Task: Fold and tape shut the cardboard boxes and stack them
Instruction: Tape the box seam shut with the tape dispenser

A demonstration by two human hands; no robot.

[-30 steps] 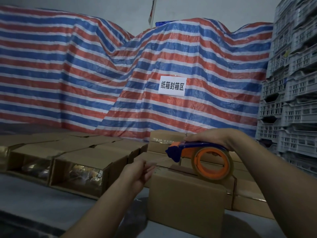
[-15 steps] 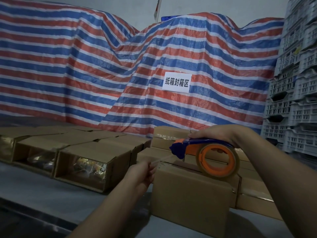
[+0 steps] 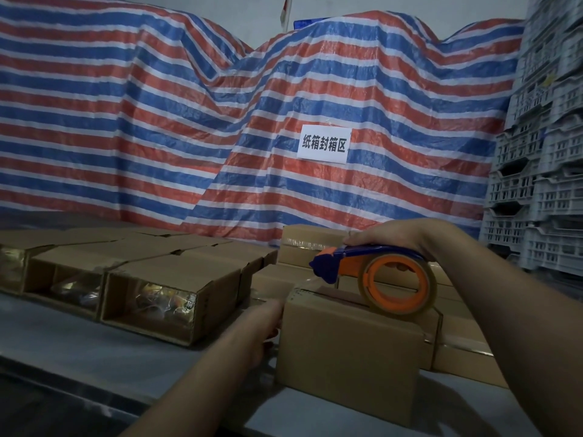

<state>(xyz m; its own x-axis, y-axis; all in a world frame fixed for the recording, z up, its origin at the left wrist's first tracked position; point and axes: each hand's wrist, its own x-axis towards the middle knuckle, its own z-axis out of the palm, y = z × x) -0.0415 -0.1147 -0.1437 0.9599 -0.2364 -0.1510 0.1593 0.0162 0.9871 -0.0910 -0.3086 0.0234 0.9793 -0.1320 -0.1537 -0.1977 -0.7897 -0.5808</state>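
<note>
A grey table point(image 3: 63, 348) fronts a red-white-blue striped tarpaulin point(image 3: 157, 121); grey plastic crates point(image 3: 542, 184) are stacked right. Three open-ended brown cardboard boxes point(image 3: 170, 279) line the left. At centre, the left hand point(image 3: 255, 326) presses the closed cardboard box point(image 3: 347, 348), its fingers hidden; the right hand point(image 3: 394, 238) grips one orange-blue tape dispenser point(image 3: 378, 279) atop it.

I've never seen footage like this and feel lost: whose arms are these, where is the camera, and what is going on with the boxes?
No machine here: a person wears a camera on the head, so you look down along both bare arms. The right hand grips a blue and orange tape dispenser with a clear tape roll, resting on top of a closed brown cardboard box on the grey table. The left hand presses against that box's left side. Left of it lie open-ended brown boxes; more closed boxes sit behind. A striped tarp hangs beyond.
</note>
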